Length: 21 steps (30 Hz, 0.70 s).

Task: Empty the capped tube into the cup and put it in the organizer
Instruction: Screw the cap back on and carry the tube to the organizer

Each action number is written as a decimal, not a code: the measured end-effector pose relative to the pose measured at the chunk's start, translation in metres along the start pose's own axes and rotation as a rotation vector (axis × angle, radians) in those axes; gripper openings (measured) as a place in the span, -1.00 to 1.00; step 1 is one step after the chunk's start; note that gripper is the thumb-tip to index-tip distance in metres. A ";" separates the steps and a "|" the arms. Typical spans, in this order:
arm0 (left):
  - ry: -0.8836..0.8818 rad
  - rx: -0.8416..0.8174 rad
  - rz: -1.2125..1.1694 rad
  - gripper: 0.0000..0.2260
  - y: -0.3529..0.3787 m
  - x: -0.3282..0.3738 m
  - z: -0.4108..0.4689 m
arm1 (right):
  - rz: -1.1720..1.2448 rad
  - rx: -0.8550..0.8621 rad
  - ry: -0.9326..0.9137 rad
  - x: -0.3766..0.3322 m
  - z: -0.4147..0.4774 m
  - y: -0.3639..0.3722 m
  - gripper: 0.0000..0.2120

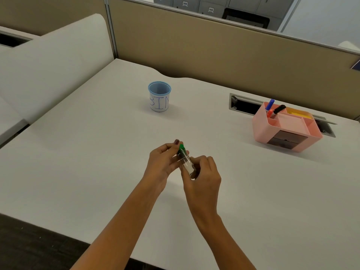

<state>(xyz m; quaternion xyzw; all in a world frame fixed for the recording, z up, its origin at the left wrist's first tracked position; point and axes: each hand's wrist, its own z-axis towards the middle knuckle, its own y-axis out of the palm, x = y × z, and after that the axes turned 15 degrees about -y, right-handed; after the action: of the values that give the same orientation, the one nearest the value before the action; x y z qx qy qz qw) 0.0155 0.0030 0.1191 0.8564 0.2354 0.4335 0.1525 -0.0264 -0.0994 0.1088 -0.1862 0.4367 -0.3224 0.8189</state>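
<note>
A clear tube [186, 162] with a green cap [182, 147] is held tilted above the middle of the white desk, cap end pointing away from me. Something white shows inside it. My right hand [202, 172] grips the tube's lower body. My left hand [162, 162] has its fingers closed on the cap end. A blue-rimmed cup [159, 98] with "BIN" written on it stands upright further back on the desk. The pink organizer [284, 126] sits at the right, with several open compartments.
Markers [274, 109] stand in the organizer's back compartment, and something yellow lies in another. A cable slot [243, 106] is cut into the desk behind the organizer. A tan partition [214, 49] walls the back; a white panel [48, 61] stands left. The desk's front edge is near me.
</note>
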 end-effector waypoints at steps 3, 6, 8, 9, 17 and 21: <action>-0.004 -0.026 -0.015 -0.81 -0.003 0.003 0.000 | 0.082 -0.046 0.001 0.002 0.005 -0.004 -0.78; -0.050 -0.085 -0.044 -0.78 -0.010 0.007 0.000 | 0.256 -0.199 -0.004 0.007 0.013 -0.013 -0.58; -0.068 -0.103 -0.016 -0.75 -0.013 0.008 0.001 | 0.325 -0.328 -0.051 0.012 0.018 -0.019 -0.39; -0.074 -0.109 -0.002 -0.74 -0.015 0.008 0.001 | 0.330 -0.382 -0.084 0.014 0.020 -0.021 -0.31; -0.132 -0.172 0.018 -0.80 -0.015 0.002 0.001 | 0.299 -0.502 -0.146 0.021 0.022 -0.021 -0.15; -0.153 -0.176 0.004 -0.79 -0.015 0.002 -0.001 | 0.282 -0.452 -0.169 0.019 0.022 -0.021 -0.20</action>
<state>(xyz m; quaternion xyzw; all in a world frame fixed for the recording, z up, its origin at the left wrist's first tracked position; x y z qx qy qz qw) 0.0114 0.0167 0.1136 0.8707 0.1826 0.3861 0.2437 -0.0083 -0.1277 0.1219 -0.3277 0.4495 -0.0828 0.8268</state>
